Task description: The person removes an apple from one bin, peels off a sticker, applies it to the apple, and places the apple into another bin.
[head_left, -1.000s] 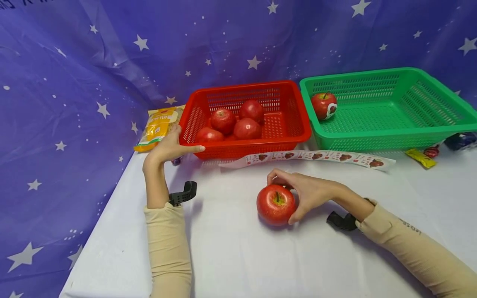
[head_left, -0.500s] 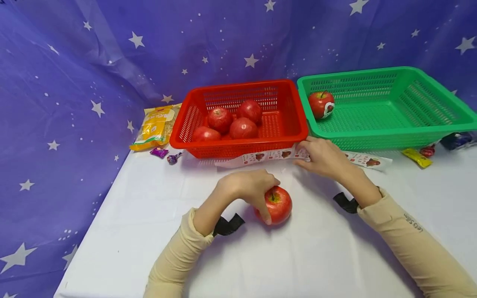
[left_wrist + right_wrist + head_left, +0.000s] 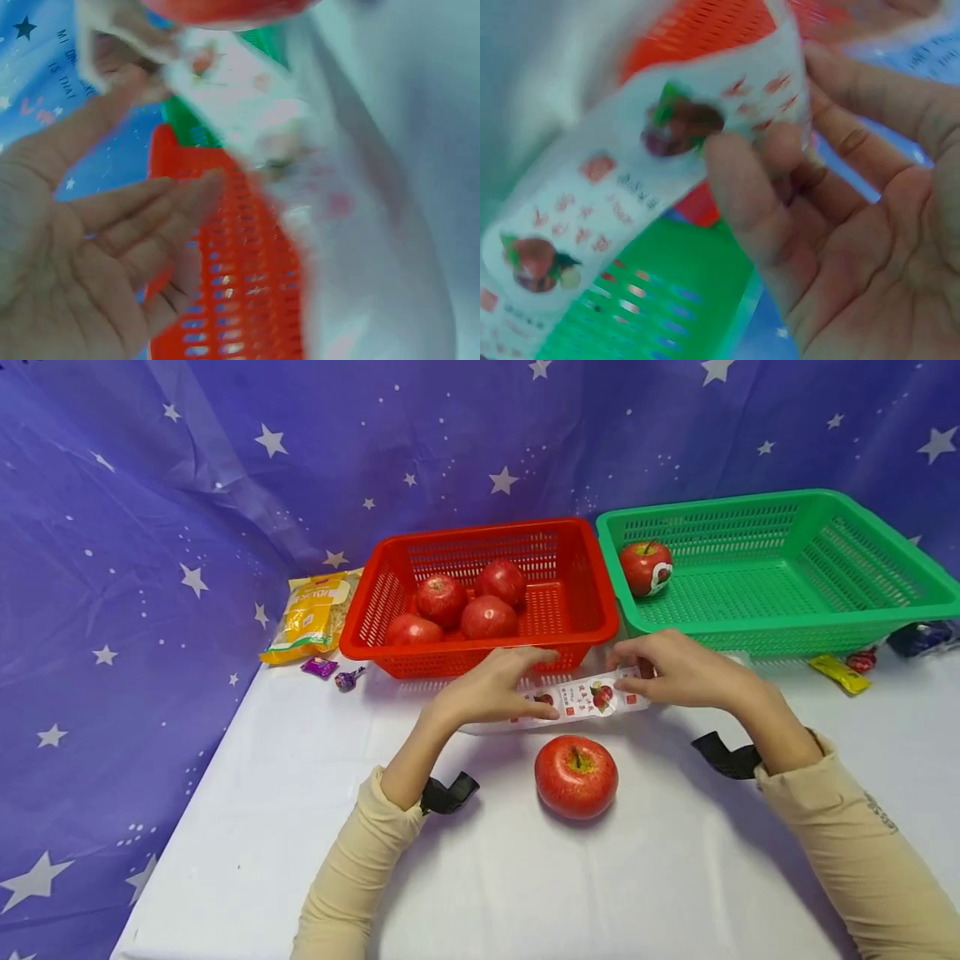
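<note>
One strip of labels [image 3: 581,697] runs between your right hand [image 3: 686,672], pinching it, and your left hand [image 3: 480,693], spread loosely, gripping nothing; it's just in front of the red basket [image 3: 427,653]; looks light, floppy, easily creased, so take it by the edges.

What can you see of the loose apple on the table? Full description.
The apple is red and glossy with faint paler streaks; its skin looks smooth and waxy. A short dark stem stands in a yellow-green hollow on top. It sits upright, stem up, on the white cloth, nearer the camera than the label strip. No label shows on its visible side; the underside is hidden. The left grip and right grip are both off it.
</note>
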Demonstrator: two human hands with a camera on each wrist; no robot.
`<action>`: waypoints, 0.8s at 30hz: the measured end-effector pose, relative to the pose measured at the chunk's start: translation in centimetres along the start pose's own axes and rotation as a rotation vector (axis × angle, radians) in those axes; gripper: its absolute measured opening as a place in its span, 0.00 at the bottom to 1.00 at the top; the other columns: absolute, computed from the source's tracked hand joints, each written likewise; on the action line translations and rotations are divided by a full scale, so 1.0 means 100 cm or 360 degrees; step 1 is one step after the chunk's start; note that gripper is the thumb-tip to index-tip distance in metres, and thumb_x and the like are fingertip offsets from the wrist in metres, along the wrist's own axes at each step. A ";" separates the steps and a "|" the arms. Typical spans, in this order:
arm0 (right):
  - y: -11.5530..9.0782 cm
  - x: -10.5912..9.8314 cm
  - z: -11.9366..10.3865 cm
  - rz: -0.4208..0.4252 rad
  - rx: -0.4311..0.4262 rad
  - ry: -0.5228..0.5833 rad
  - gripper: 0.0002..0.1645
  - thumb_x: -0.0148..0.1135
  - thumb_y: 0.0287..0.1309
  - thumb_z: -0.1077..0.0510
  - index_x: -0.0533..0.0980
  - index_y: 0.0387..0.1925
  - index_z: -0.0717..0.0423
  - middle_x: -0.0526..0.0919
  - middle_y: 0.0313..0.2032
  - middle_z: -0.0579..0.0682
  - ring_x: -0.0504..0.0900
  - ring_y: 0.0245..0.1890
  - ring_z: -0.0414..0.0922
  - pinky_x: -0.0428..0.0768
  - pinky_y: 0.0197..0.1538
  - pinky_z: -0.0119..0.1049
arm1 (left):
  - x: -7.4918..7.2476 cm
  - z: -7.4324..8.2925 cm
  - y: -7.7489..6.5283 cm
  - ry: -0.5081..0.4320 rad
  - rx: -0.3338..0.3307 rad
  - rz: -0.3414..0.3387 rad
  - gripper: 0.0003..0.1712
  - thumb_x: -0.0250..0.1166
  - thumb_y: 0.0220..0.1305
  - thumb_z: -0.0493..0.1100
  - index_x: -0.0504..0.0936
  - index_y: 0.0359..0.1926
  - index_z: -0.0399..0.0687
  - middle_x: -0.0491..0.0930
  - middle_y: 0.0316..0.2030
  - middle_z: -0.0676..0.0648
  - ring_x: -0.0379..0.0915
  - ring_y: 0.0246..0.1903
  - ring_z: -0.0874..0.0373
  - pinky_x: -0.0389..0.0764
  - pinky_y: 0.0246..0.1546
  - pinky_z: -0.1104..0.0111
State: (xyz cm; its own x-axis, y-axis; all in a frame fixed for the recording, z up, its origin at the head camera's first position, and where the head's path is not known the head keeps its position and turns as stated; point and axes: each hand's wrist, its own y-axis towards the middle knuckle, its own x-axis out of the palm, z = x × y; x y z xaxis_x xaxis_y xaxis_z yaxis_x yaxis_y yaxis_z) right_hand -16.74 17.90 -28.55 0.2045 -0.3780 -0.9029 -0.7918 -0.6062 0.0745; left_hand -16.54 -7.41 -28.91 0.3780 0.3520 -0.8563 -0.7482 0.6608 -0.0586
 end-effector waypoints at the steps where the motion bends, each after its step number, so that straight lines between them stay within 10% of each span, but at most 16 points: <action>1: -0.003 -0.005 -0.002 -0.0021 -0.0032 0.0028 0.06 0.66 0.57 0.60 0.80 0.38 0.52 0.74 0.20 0.41 0.68 0.21 0.37 0.68 0.26 0.31 | 0.000 -0.002 0.002 -0.0011 -0.0015 -0.0018 0.39 0.73 0.53 0.51 0.72 0.64 0.43 0.81 0.52 0.48 0.75 0.52 0.58 0.72 0.59 0.68; 6: -0.011 -0.018 -0.009 0.0060 -0.0053 0.0035 0.10 0.67 0.54 0.62 0.80 0.40 0.50 0.80 0.28 0.42 0.73 0.23 0.36 0.73 0.28 0.30 | 0.005 -0.008 0.008 -0.0287 -0.0010 -0.0087 0.14 0.70 0.57 0.43 0.84 0.44 0.42 0.85 0.28 0.50 0.76 0.25 0.62 0.76 0.28 0.75; 13: -0.007 -0.003 -0.031 0.0593 -0.0317 -0.0229 0.11 0.72 0.46 0.62 0.81 0.35 0.50 0.81 0.36 0.46 0.73 0.18 0.34 0.71 0.24 0.31 | 0.006 -0.011 0.009 -0.0646 -0.0105 -0.0041 0.05 0.69 0.58 0.40 0.85 0.32 0.42 0.81 0.20 0.50 0.69 0.15 0.64 0.71 0.18 0.75; 24: 0.006 0.027 -0.034 0.0422 -0.0370 0.0143 0.07 0.72 0.47 0.65 0.84 0.30 0.53 0.85 0.30 0.45 0.80 0.28 0.39 0.78 0.26 0.28 | 0.009 -0.008 0.012 -0.1208 0.0109 0.0108 0.20 0.68 0.53 0.26 0.75 0.49 0.32 0.84 0.29 0.36 0.81 0.21 0.56 0.82 0.23 0.64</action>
State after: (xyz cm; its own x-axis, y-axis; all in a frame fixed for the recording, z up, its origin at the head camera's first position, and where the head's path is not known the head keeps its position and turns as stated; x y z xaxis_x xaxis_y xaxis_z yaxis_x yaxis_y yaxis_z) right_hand -14.71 14.07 -29.49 0.0678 -0.5972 -0.7992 -0.6741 -0.6180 0.4046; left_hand -17.51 -6.84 -30.19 0.6217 0.7360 -0.2679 -0.7573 0.6522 0.0346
